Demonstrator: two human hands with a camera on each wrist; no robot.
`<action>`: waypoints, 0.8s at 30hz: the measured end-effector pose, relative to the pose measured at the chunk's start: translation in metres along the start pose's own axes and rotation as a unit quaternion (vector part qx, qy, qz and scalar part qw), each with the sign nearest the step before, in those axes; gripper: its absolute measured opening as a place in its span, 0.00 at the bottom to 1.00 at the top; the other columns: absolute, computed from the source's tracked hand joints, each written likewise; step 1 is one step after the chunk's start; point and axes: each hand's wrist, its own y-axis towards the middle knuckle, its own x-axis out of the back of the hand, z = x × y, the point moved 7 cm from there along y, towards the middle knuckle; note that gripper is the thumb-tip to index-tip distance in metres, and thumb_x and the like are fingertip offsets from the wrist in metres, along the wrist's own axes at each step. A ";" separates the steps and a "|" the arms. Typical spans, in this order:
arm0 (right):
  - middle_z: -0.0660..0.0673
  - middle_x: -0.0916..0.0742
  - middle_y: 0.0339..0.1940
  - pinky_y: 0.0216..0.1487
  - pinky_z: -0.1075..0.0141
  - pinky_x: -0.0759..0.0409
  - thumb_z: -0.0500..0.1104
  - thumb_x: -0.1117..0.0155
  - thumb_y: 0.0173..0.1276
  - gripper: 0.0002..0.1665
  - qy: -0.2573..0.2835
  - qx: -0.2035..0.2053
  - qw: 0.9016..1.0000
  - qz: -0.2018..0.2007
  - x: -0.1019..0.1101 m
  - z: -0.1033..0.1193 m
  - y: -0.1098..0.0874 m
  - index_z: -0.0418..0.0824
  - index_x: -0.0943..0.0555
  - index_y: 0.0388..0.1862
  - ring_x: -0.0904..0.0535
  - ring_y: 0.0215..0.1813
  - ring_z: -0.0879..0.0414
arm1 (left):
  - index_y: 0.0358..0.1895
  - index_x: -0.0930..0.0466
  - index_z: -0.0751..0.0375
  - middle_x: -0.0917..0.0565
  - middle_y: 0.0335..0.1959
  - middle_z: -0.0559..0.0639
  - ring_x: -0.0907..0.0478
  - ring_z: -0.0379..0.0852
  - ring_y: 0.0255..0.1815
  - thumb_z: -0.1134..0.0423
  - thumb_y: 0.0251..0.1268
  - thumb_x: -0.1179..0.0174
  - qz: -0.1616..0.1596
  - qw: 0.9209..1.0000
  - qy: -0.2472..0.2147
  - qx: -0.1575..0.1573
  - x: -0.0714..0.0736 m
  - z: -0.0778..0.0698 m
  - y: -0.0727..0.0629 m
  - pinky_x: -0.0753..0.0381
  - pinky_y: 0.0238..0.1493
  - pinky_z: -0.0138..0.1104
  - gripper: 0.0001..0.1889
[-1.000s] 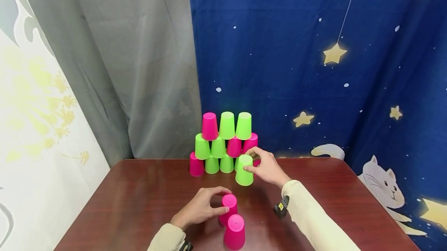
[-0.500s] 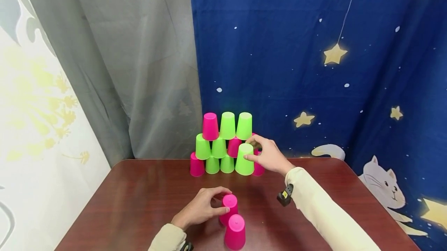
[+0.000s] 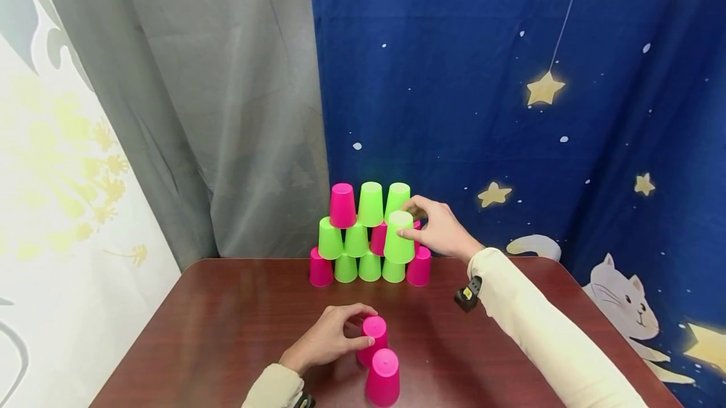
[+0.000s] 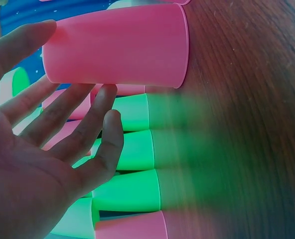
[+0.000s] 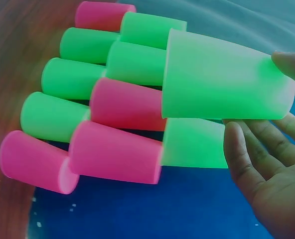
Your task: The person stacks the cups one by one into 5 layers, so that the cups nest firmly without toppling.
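Observation:
My right hand [image 3: 445, 229] pinches an upside-down green cup [image 3: 400, 241] between thumb and fingers. That cup hangs in front of a stacked wall of pink and green cups, overlapping its right side in the head view. The wall has three tiers, all upside down; a pink cup [image 3: 343, 205] and two green ones form the top tier. Nearer the front, my left hand [image 3: 326, 340] has its thumb and fingertips on either side of a pink cup [image 4: 117, 47], which stands upside down on the table. Another pink cup [image 3: 382, 383] stands just in front of it.
The brown table [image 3: 227, 320] carries everything, with the cup wall close to its far edge. Behind it hang a grey curtain [image 3: 266, 111] and a blue star-patterned curtain [image 3: 454, 80].
My right hand has raised the green cup from low before the wall's bottom row to around the height of its middle tier. The left hand and both front pink cups have stayed put.

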 end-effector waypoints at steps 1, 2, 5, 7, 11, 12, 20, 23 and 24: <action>0.47 0.12 0.45 0.45 0.63 0.17 0.45 0.24 0.61 0.22 -0.001 0.003 1.000 -0.003 0.002 0.002 0.001 0.46 0.21 0.52 0.16 0.48 0.52 | 0.56 0.19 0.48 0.14 0.47 0.42 0.16 0.41 0.49 0.53 0.61 0.29 0.000 1.000 -0.001 0.000 0.000 0.000 0.000 0.13 0.51 0.37 0.20; 0.46 0.12 0.45 0.45 0.62 0.16 0.45 0.24 0.61 0.22 0.001 0.007 1.000 -0.007 0.005 0.004 0.003 0.45 0.21 0.52 0.16 0.48 0.52 | 0.56 0.19 0.48 0.14 0.47 0.43 0.16 0.41 0.49 0.53 0.61 0.29 0.001 1.000 -0.002 -0.001 0.000 -0.001 0.000 0.13 0.51 0.38 0.20; 0.46 0.13 0.45 0.45 0.61 0.15 0.45 0.25 0.62 0.21 0.005 0.014 1.000 -0.013 0.010 0.010 0.007 0.45 0.21 0.52 0.16 0.49 0.52 | 0.56 0.19 0.48 0.14 0.47 0.43 0.16 0.40 0.48 0.52 0.61 0.30 0.004 1.000 -0.002 0.005 0.000 -0.001 0.000 0.13 0.51 0.42 0.20; 0.45 0.13 0.46 0.46 0.60 0.14 0.45 0.25 0.62 0.22 0.009 0.014 1.000 -0.013 0.013 0.013 0.010 0.44 0.21 0.53 0.16 0.49 0.51 | 0.56 0.20 0.48 0.14 0.47 0.42 0.16 0.40 0.48 0.52 0.61 0.30 0.004 1.000 0.000 0.007 0.000 -0.001 -0.001 0.13 0.52 0.45 0.20; 0.45 0.13 0.47 0.46 0.60 0.14 0.46 0.26 0.63 0.22 0.015 0.010 1.000 -0.012 0.018 0.021 0.016 0.44 0.21 0.54 0.16 0.50 0.51 | 0.56 0.19 0.47 0.14 0.46 0.41 0.16 0.38 0.48 0.52 0.61 0.30 0.004 1.000 0.004 0.006 -0.001 -0.001 0.000 0.13 0.52 0.45 0.20; 0.45 0.13 0.47 0.46 0.60 0.14 0.45 0.26 0.63 0.22 0.015 0.011 1.000 -0.012 0.020 0.023 0.017 0.44 0.21 0.55 0.17 0.50 0.51 | 0.56 0.19 0.47 0.13 0.46 0.41 0.16 0.38 0.48 0.52 0.61 0.30 0.003 1.000 0.007 0.003 -0.001 -0.001 0.000 0.13 0.52 0.45 0.20; 0.44 0.14 0.48 0.54 0.52 0.17 0.46 0.27 0.64 0.22 0.005 0.021 1.000 -0.015 0.033 0.039 0.027 0.44 0.21 0.55 0.17 0.51 0.50 | 0.54 0.19 0.47 0.13 0.45 0.41 0.16 0.39 0.48 0.53 0.60 0.29 0.000 1.000 0.006 -0.004 0.000 -0.001 0.001 0.13 0.51 0.44 0.19; 0.43 0.14 0.50 0.58 0.50 0.19 0.46 0.28 0.65 0.23 0.001 0.021 1.000 -0.015 0.036 0.043 0.031 0.43 0.21 0.56 0.17 0.52 0.49 | 0.54 0.19 0.47 0.13 0.45 0.41 0.16 0.39 0.47 0.53 0.60 0.29 0.000 1.000 0.005 -0.003 0.001 -0.001 0.001 0.13 0.50 0.44 0.19; 0.43 0.14 0.50 0.57 0.50 0.18 0.46 0.28 0.65 0.23 0.001 0.020 1.000 -0.015 0.037 0.045 0.032 0.43 0.22 0.56 0.17 0.52 0.49 | 0.54 0.19 0.46 0.13 0.45 0.41 0.16 0.39 0.47 0.53 0.60 0.29 0.000 1.000 0.005 -0.002 0.001 0.000 0.001 0.13 0.50 0.44 0.19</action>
